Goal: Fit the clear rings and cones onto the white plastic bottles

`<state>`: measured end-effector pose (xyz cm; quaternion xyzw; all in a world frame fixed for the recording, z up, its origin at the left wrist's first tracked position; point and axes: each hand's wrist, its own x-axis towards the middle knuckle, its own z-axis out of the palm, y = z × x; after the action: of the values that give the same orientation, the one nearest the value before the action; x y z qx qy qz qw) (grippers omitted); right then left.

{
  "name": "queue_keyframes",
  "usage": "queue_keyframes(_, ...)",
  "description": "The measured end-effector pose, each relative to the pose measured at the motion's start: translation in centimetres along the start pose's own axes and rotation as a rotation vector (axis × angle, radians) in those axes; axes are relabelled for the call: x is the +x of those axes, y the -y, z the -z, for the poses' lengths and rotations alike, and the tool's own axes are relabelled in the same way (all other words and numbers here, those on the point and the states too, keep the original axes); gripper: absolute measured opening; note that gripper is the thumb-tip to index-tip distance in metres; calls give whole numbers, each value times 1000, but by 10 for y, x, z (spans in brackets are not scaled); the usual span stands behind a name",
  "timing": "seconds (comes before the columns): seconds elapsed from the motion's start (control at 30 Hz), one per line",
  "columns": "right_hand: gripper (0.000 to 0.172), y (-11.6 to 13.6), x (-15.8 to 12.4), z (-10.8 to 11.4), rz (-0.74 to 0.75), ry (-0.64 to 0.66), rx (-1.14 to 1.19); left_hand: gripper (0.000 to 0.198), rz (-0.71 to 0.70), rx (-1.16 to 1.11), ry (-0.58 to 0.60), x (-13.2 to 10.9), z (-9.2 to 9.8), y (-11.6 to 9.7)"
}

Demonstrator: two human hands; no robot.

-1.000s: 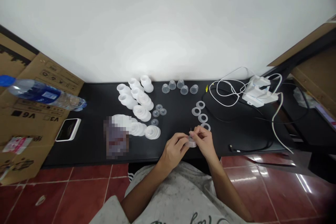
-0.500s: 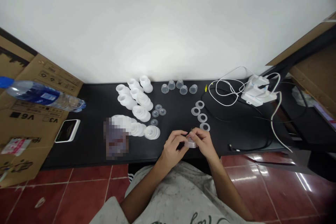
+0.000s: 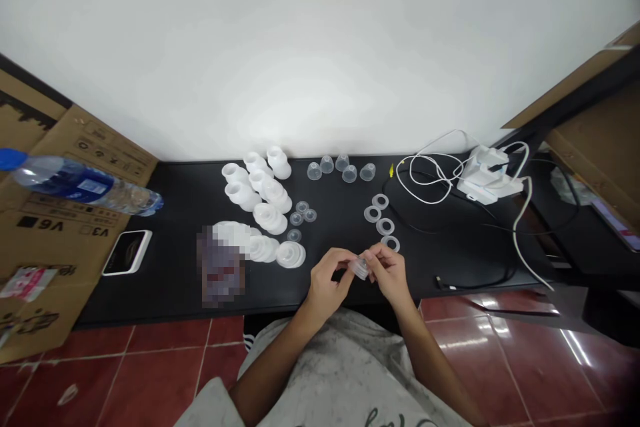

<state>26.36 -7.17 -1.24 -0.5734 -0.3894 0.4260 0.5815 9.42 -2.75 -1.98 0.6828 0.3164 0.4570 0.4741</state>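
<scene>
Close to the table's front edge, my left hand (image 3: 327, 282) and my right hand (image 3: 388, 273) pinch a translucent ridged screw ring (image 3: 359, 268) between them. It is tilted, and the fingertips partly cover it; whether something sits inside it I cannot make out. Just beyond my right hand lie several clear flat rings (image 3: 385, 226), strung out in a loose line. To the left of my left hand are several small clear silicone nipples (image 3: 297, 217). Several clear dome caps (image 3: 342, 163) stand near the wall.
Several white baby bottles (image 3: 242, 195) stand on the left of the black table (image 3: 175, 200). A phone (image 3: 127, 252) and a water bottle (image 3: 90, 181) are by the cardboard box (image 3: 60, 240). A white power strip (image 3: 485, 173) with tangled cables lies at the right.
The translucent ring has been tilted in my fingers and sits slightly further left. My fingertips have shifted on it. The things on the table stay where they were.
</scene>
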Motion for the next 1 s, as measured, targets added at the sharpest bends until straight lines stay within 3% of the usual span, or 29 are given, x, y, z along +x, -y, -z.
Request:
queue_keyframes(0.2,35,7,-2,-7,83,-152,-144,49,26,-87,122,5,5,-5)
queue_keyframes(0.37,38,19,7,-5,88,-99,-240,34,100,-119,34,6,-1,-3)
queue_keyframes(0.5,39,24,13,-5,59,-72,-238,34,145,-163,18,8,-3,-3)
queue_keyframes(0.63,41,33,19,-3,70,-157,-190,30,193,-135,-51,7,0,-3)
queue_keyframes(0.73,39,47,34,5,128,-209,-252,32,225,-165,-88,8,0,-1)
queue_keyframes(0.87,35,64,69,14,193,-141,-512,33,253,-236,-97,9,-3,3)
queue_keyframes(1.0,35,76,102,6,272,-94,-684,40,279,-260,-119,8,-7,8)
